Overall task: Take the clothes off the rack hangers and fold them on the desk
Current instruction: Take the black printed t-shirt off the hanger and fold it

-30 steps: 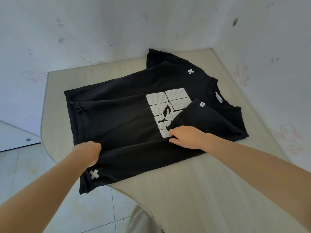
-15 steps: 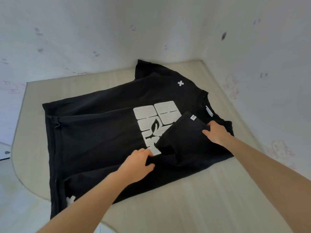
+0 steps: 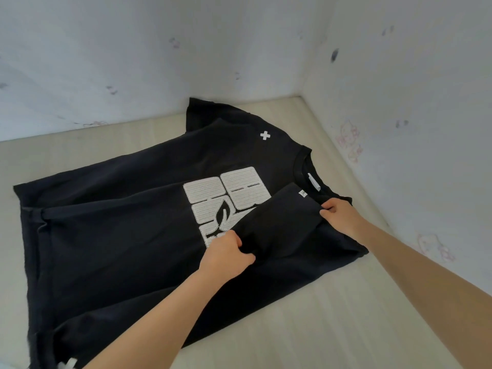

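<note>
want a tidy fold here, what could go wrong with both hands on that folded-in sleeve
The left hand bunches the folded sleeve at its lower end, so a crease may get pressed in there. The black t-shirt hangs over the desk edge at lower left and could slide if tugged. The right hand pinches only the sleeve's corner by the collar, so the fold line may skew.

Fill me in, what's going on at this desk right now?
A person is folding a black short-sleeved T-shirt with a white block graphic spread flat on a pale wood-grain desk in a wall corner. One sleeve is folded in over the chest print. The left hand pinches that fold's lower edge; the right hand grips its upper edge near the collar. The rest of the shirt is unfolded, its hem corner hanging off the desk edge.
</note>
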Available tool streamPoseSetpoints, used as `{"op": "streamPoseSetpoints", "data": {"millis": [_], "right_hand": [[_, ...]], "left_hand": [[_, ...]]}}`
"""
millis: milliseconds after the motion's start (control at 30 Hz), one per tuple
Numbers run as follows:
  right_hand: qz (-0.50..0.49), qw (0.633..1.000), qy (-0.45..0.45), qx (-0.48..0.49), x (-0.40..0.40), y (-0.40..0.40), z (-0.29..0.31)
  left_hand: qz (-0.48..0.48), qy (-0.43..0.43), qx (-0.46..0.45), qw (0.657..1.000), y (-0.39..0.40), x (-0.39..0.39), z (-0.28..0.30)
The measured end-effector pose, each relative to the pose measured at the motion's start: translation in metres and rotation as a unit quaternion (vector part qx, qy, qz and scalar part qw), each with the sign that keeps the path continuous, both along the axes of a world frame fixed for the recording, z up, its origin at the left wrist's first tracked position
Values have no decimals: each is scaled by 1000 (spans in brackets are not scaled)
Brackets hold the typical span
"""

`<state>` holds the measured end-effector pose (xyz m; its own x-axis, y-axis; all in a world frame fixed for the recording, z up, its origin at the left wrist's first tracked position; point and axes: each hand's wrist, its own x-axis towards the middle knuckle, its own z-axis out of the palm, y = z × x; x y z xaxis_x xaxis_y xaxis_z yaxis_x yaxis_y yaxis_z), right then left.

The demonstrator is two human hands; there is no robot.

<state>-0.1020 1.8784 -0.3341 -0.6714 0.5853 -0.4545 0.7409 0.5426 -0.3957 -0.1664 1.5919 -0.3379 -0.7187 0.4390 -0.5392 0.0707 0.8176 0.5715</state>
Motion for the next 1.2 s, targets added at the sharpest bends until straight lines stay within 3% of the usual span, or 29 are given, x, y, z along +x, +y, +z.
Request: {"op": "streamPoseSetpoints", "data": {"millis": [133, 333, 500, 567, 700, 900, 1067, 1200], "right_hand": [[-14, 998, 17, -50, -10, 1, 8], [35, 998, 37, -24, -15, -6, -1], [154, 982, -50, 96, -4, -2, 3], [182, 972, -59, 136, -9, 1, 11], [158, 979, 11, 132, -52, 10, 27], [171, 980, 37, 98, -141, 17, 37], [160, 980, 64, 99, -211, 18, 31], [129, 988, 46, 70, -257, 21, 18]], "left_hand": [[171, -79, 75, 979, 25, -9, -1], [201, -32, 95, 974, 37, -7, -11], [144, -24, 52, 988, 29, -22, -11], [113, 27, 19, 993, 22, -42, -5], [94, 147, -31, 984, 5, -111, 12], [48, 273, -8, 961, -16, -208, 22], [54, 294, -14, 954, -12, -254, 17], [48, 241, -13, 969, -9, -270, 5]]}}
